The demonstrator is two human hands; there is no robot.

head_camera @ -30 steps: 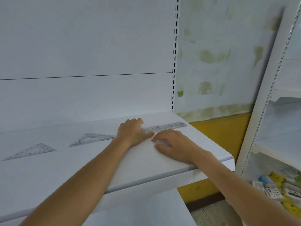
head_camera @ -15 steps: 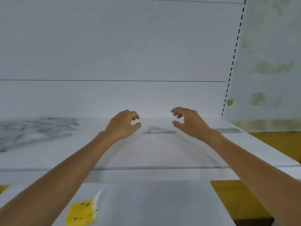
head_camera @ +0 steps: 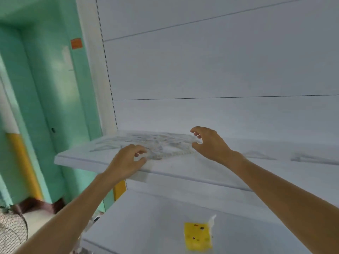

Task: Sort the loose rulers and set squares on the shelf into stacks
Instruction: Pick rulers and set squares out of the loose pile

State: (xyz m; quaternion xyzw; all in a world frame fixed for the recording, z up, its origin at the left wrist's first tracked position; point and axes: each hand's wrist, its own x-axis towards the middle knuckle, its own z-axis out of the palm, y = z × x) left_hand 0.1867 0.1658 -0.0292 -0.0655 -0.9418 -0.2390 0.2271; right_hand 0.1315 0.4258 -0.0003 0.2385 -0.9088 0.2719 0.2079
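Between the left hand (head_camera: 128,160) and the right hand (head_camera: 209,143) lies a loose pile of clear rulers and set squares (head_camera: 156,142), spread flat on the white shelf (head_camera: 82,160). One pale ruler (head_camera: 180,153) runs along the pile's near edge, from just ahead of the left fingertips towards the heel of the right hand. The left hand sits at the pile's near corner with its fingers curled and the thumb tip close to the forefinger; blur hides whether it pinches or even touches anything. The right hand hovers at the far end of the pile, fingers bent like a claw and thumb held well apart from them, with nothing in its grasp. Beyond the right wrist, two more set squares (head_camera: 258,155) (head_camera: 311,158) lie apart on the same shelf. Below both forearms, a yellow packet (head_camera: 198,235) rests on a lower shelf (head_camera: 146,226).
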